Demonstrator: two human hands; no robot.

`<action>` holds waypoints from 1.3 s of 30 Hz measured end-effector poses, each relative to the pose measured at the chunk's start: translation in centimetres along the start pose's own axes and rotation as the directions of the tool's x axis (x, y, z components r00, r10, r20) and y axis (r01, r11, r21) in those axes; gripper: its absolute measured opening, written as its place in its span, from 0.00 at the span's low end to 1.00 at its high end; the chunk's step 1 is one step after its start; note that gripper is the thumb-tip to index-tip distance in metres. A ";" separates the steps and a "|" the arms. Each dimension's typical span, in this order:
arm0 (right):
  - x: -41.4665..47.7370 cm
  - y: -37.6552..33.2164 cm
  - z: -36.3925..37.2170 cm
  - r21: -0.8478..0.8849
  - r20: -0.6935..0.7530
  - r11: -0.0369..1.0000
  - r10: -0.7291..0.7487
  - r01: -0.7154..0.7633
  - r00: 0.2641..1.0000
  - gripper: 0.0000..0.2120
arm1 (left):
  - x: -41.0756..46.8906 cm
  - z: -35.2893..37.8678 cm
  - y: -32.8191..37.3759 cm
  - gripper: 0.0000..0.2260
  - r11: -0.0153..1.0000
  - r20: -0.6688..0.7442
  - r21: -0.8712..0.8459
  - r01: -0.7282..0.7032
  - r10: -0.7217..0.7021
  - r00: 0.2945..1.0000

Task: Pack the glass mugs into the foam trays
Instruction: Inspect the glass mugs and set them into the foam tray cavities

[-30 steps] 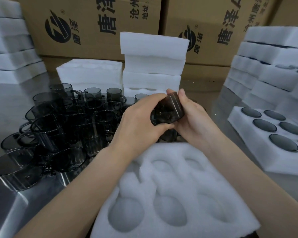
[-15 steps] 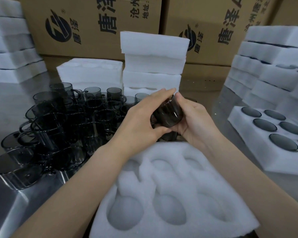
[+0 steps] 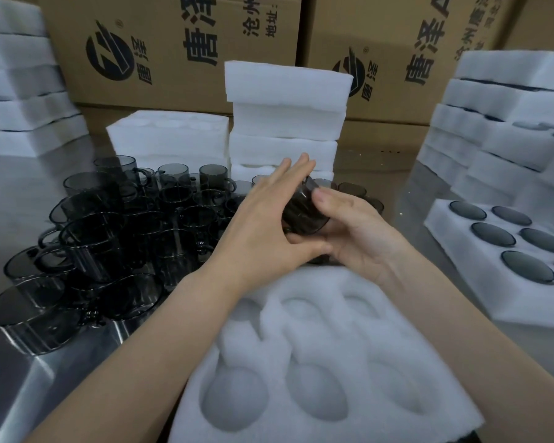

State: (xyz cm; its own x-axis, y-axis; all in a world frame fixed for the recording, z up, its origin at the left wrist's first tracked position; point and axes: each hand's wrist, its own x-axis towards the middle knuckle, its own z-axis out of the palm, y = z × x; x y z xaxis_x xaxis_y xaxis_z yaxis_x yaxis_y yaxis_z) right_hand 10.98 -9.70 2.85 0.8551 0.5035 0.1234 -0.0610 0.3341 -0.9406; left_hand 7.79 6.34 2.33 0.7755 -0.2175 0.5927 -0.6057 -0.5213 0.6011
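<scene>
Now | left hand (image 3: pixel 263 225) flat against mug (image 3: pixel 304 215) | right hand (image 3: pixel 359 241) cradles it

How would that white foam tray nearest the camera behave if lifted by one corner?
The foam tray is probably light and would likely flex, since its edges look soft and wavy. Its fuzzy surface may drag rather than slide on the metal table.

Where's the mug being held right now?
Head view, centre: the mug is between the left hand and right hand, above the far edge of the foam tray, right of the loose mugs.
</scene>
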 end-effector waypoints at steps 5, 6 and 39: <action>0.1 0.1 0.0 -0.113 -0.011 0.990 -0.089 0.088 0.996 0.18 | 0.2 0.5 -0.4 0.42 0.997 -0.013 0.063 0.052 -0.052 0.999; 0.1 0.1 0.0 -0.120 -0.025 0.988 -0.096 0.092 0.995 0.19 | 0.2 0.5 -0.4 0.43 0.996 -0.002 0.071 0.062 -0.062 0.998; 0.1 0.1 0.4 -0.222 -0.156 0.938 -0.304 0.267 0.940 0.19 | 0.5 -0.1 -0.8 0.20 0.838 -0.018 -0.523 0.154 -0.192 0.981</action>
State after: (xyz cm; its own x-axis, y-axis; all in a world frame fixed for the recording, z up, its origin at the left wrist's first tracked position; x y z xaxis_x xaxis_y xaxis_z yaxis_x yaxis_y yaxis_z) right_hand 10.85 -9.29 2.93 0.9026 0.2470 0.3527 0.2852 0.2706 -0.9195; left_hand 8.62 6.73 2.24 0.8738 -0.0982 0.4762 -0.4815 -0.0384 0.8756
